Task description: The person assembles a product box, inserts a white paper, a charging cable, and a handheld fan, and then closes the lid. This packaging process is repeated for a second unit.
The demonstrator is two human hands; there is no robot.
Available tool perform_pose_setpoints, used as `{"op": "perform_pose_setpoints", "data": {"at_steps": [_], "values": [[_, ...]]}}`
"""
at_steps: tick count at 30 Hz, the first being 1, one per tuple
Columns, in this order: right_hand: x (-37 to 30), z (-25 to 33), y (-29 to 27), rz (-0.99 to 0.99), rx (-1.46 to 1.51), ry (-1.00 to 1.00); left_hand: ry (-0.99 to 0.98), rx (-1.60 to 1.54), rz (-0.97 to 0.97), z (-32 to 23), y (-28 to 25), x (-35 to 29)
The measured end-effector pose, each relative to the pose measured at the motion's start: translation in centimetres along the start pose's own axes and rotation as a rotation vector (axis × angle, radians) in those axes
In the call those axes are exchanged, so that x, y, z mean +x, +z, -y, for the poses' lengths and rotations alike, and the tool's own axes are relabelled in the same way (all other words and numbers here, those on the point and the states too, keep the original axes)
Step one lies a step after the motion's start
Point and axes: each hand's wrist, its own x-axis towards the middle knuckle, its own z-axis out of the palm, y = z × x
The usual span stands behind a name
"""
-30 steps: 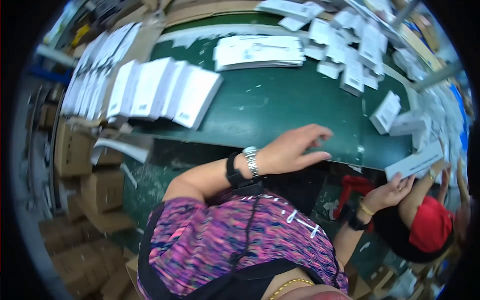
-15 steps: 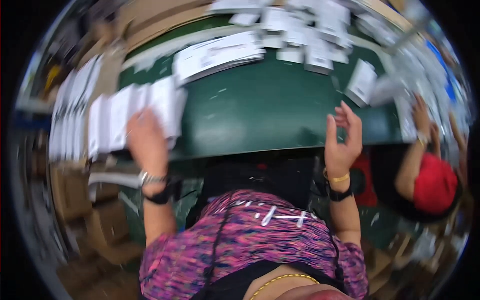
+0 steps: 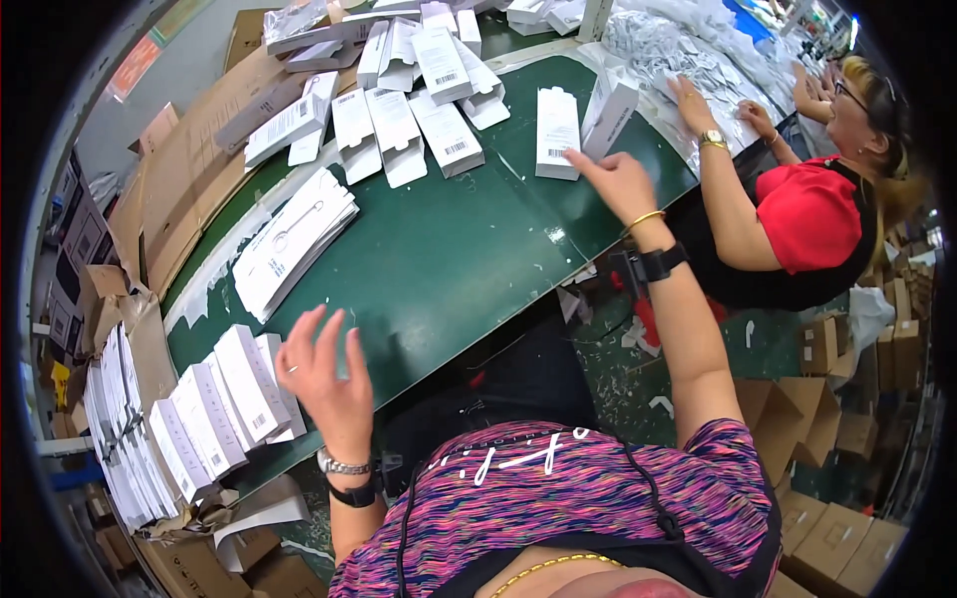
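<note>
My left hand (image 3: 334, 384) is open, its fingers spread, in the air just right of a row of folded white cartons (image 3: 214, 409) standing on the green table (image 3: 419, 269). It holds nothing. Farther right, my right hand (image 3: 623, 187) reaches out with fingers apart. One outstretched digit meets or overlaps the lower corner of a small white box (image 3: 556, 120) whose top flaps are raised; whether it touches cannot be made out. A second white box (image 3: 608, 112) leans beside that one. Between the cartons and the far edge lies a stack of flat white printed sheets (image 3: 284, 244).
White boxes, several with open ends, are heaped (image 3: 424, 95) at the far side. Brown cardboard (image 3: 184, 169) runs along the far-left edge. At the right a co-worker in a red sleeve (image 3: 812, 214) handles items near clear plastic (image 3: 658, 45). Brown cartons (image 3: 837, 528) stand on the floor.
The view has turned, so the table slants now. My left hand has come off the white cartons. My right hand has moved from apart to beside the white box.
</note>
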Motion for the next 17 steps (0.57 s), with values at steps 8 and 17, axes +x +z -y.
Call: {"op": "perform_pose_setpoints", "data": {"at_steps": [8,17], "values": [[-0.6,4.1,5.5,-0.328,-0.192,-0.030,0.178,-0.236,0.184,-3.8,3.9,1.3],[-6.0,2.3,3.1,-0.093,0.115,-0.153,-0.065,-0.744,0.433,-4.5,6.6,1.7]]}}
